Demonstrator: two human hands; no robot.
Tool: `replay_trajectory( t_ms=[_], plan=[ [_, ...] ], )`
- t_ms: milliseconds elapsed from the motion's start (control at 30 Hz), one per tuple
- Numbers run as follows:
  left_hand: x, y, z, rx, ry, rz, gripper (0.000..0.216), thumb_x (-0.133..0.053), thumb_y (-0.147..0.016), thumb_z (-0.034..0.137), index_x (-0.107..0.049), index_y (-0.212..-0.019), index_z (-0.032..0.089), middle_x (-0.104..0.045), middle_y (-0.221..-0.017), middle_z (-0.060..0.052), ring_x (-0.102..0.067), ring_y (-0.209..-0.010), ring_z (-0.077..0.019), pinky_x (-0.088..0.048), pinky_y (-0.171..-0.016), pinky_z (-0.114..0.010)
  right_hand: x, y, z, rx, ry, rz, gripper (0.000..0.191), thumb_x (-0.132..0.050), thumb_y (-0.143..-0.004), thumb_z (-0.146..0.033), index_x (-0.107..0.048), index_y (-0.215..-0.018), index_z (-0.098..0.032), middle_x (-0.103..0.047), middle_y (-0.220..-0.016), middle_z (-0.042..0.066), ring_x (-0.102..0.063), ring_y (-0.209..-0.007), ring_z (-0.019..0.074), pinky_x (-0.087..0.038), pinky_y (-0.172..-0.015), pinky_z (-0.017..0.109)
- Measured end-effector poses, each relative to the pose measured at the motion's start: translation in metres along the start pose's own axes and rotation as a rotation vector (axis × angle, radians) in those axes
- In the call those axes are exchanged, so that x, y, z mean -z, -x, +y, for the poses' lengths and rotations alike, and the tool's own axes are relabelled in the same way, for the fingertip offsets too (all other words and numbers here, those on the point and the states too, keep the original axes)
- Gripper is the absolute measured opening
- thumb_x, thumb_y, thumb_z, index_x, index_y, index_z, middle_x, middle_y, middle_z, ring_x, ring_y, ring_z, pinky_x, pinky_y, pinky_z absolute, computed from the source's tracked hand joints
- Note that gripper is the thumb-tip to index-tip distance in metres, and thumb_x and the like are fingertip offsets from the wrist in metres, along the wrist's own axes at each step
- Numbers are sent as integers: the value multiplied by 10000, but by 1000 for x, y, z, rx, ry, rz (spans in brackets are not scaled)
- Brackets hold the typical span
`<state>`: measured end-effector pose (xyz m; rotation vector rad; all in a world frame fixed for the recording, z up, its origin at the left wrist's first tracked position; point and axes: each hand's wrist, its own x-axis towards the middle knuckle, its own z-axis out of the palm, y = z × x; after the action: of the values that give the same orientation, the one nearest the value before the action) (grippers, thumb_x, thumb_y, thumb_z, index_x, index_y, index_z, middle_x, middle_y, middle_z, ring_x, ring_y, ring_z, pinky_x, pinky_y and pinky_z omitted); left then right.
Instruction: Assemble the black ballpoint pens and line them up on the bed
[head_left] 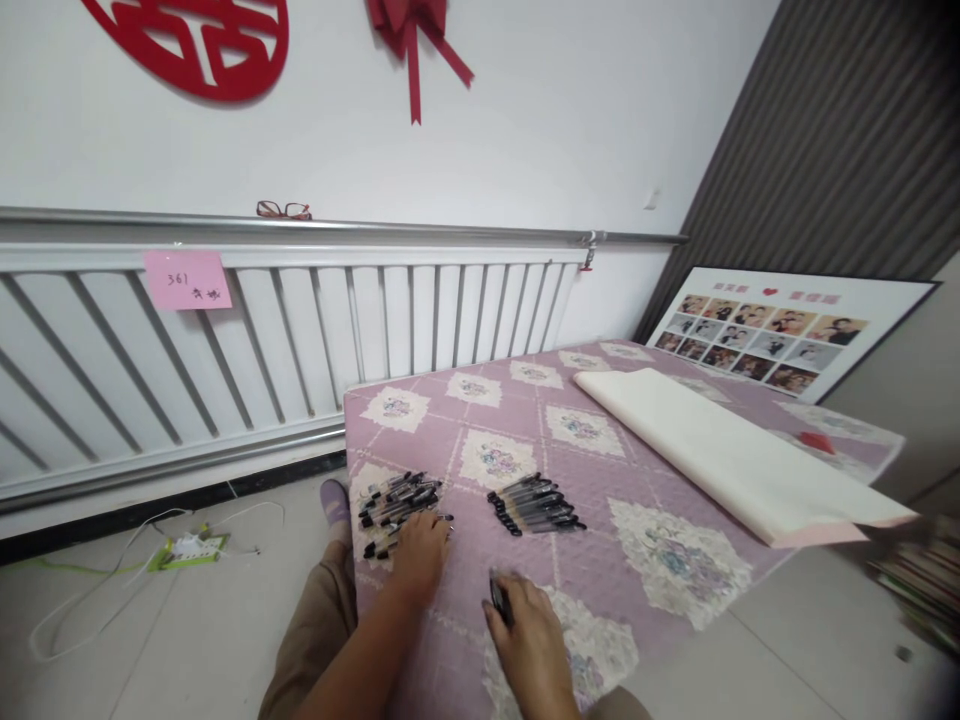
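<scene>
A loose pile of pens with black caps (397, 497) lies near the left edge of the bed-like surface, pointing in mixed directions. My left hand (421, 545) is at the near side of this pile, fingers curled down on a pen whose dark end shows beside the fingertips; the fingertips are partly hidden. To the right lies a neater row of pens (536, 505), side by side and slanted the same way. My right hand (529, 630), nearer to me, is closed round black pens (500, 598); how many I cannot tell.
A purple flowered cover (480, 570) spreads under the pens. A folded cream sheet (720, 450) lies at right, a photo board (787, 325) behind it. A white radiator (405, 310) lines the wall. A power strip (191, 548) with cables lies on the floor at left.
</scene>
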<state>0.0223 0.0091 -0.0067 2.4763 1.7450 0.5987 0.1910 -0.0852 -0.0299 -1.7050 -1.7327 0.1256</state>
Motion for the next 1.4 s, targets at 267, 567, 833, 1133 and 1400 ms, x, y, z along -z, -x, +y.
replay_trajectory(
  t_ms=[267,567,833,1133,1400],
  plan=[
    [12,50,-24,75,135,-22,197,-487,-851,152,-639,-949,229,-589,-959,-40,-514,-958,-214,-392,-861,-339,-3,-3,3,11,12,-104,248,-503,-801,-192,-618,-1020,-218,-667,-964,77,-618,-909,241,-471,-818,348],
    [15,56,-25,133,149,-62,173,-496,-857,158,-642,-901,240,-597,-932,-21,-527,-938,-196,-382,-849,-317,-24,-56,-5,-34,55,-65,259,-454,-829,-170,-628,-1021,-183,-659,-993,88,-636,-914,206,-472,-825,284],
    [19,53,-24,153,154,-119,217,-453,-879,169,-650,-931,242,-602,-972,-25,-521,-977,-193,-368,-889,-315,-45,-83,-20,31,28,-62,276,-482,-794,-113,-656,-989,-201,-664,-946,80,-631,-885,215,-468,-801,301],
    [17,52,-25,153,104,-136,219,-480,-877,175,-655,-975,262,-610,-996,-17,-527,-991,-191,-367,-891,-312,-55,-83,-16,243,-146,-98,388,-410,-774,-66,-645,-1047,-210,-681,-1056,55,-612,-1016,181,-472,-923,319],
    [15,46,-22,190,28,-164,244,-455,-897,210,-636,-1049,271,-605,-1038,-25,-524,-1005,-209,-372,-854,-335,-51,-80,-17,158,-152,4,278,-411,-811,-132,-629,-979,-171,-666,-937,100,-626,-909,220,-498,-830,361]
  ],
)
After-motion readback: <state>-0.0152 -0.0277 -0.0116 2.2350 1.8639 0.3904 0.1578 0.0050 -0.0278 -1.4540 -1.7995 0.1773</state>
